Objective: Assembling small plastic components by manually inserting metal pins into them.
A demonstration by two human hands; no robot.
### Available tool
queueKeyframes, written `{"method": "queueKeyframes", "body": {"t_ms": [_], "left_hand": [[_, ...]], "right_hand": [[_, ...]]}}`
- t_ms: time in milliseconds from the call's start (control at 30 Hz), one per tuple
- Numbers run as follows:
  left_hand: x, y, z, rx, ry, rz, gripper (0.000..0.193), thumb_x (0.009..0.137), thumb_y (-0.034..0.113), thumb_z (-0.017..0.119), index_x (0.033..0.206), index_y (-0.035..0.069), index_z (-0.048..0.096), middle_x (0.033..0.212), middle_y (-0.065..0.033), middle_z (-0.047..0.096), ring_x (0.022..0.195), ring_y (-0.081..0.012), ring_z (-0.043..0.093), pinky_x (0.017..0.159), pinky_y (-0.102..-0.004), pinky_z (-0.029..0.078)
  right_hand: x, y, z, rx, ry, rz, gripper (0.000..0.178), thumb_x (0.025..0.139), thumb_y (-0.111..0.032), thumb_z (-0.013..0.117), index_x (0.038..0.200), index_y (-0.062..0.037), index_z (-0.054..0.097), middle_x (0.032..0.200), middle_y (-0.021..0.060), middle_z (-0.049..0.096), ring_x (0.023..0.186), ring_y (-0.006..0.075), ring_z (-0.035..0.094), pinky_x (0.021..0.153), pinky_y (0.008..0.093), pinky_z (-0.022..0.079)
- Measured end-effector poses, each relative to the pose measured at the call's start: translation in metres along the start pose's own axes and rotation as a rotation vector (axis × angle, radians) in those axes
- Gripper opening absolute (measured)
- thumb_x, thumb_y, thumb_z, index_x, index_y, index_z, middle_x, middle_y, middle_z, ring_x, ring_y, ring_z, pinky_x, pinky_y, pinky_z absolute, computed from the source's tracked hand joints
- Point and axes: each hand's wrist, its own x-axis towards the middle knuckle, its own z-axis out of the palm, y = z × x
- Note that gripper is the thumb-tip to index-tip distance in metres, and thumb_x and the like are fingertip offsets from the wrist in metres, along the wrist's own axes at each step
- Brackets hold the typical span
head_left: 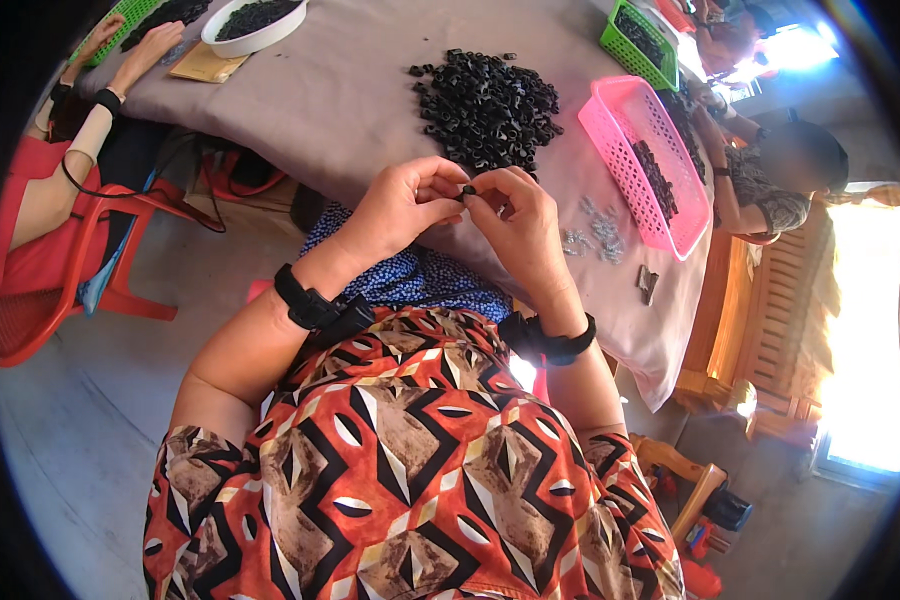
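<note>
My left hand (407, 205) and my right hand (519, 212) meet at the near edge of the table, fingertips pinched together. Between them is a small black ring-like piece (466, 191), gripped from both sides and partly covered by the fingers. Just beyond my hands lies a heap of small black ring-like pieces (485, 105) on the cloth. To the right of my right hand are several small clear pieces (604, 235), too small to name. Nearer the table's right edge lies a small dark metallic item (648, 284).
A pink perforated basket (690, 228) with black pieces stands right of the heap. Farther off are a green basket (660, 75) and a white bowl (267, 41). Co-workers sit at left and right, one beside a red chair (130, 255). A greyish cloth (340, 80) covers the table.
</note>
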Motion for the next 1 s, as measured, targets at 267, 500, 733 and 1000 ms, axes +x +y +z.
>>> {"method": "queueKeyframes", "body": {"t_ms": [267, 500, 733, 1000], "left_hand": [[-0.002, 0.0, -0.002, 0.051, -0.011, -0.002, 0.03, 0.092, -0.002, 0.064, 0.122, -0.001, 0.064, 0.104, -0.0045, 0.067, 0.091, -0.0101, 0.067, 0.083, -0.0248, 0.057], [-0.003, -0.001, 0.001, 0.314, 0.025, 0.143, 0.024, 0.092, -0.005, 0.062, 0.115, -0.003, 0.068, 0.103, -0.0051, 0.068, 0.09, -0.0102, 0.067, 0.08, -0.024, 0.057], [-0.003, -0.002, 0.0, 0.394, 0.069, 0.235, 0.022, 0.087, -0.006, 0.065, 0.109, -0.005, 0.069, 0.095, -0.0105, 0.069, 0.082, -0.0155, 0.068, 0.074, -0.0271, 0.054], [-0.003, -0.004, -0.002, 0.325, 0.056, 0.128, 0.021, 0.088, -0.003, 0.066, 0.109, -0.006, 0.069, 0.095, -0.008, 0.071, 0.081, -0.0121, 0.068, 0.074, -0.0257, 0.054]], "right_hand": [[-0.005, 0.001, 0.001, -0.147, -0.005, -0.085, 0.013, 0.085, -0.011, 0.067, 0.092, 0.0002, 0.068, 0.086, 0.0159, 0.064, 0.075, 0.0329, 0.066, 0.066, 0.0394, 0.053], [-0.006, -0.002, 0.001, -0.133, -0.051, -0.072, 0.015, 0.087, -0.014, 0.065, 0.091, 0.0001, 0.067, 0.087, 0.0172, 0.064, 0.078, 0.038, 0.065, 0.068, 0.0427, 0.053], [-0.003, 0.002, 0.007, -0.142, 0.014, -0.017, 0.017, 0.085, -0.016, 0.069, 0.093, -0.0007, 0.068, 0.086, 0.0161, 0.064, 0.073, 0.0338, 0.065, 0.067, 0.0411, 0.053], [-0.005, 0.003, 0.016, -0.019, 0.091, -0.024, 0.014, 0.082, -0.005, 0.072, 0.095, -0.0018, 0.067, 0.086, 0.0117, 0.065, 0.07, 0.0254, 0.066, 0.063, 0.0346, 0.053]]}}
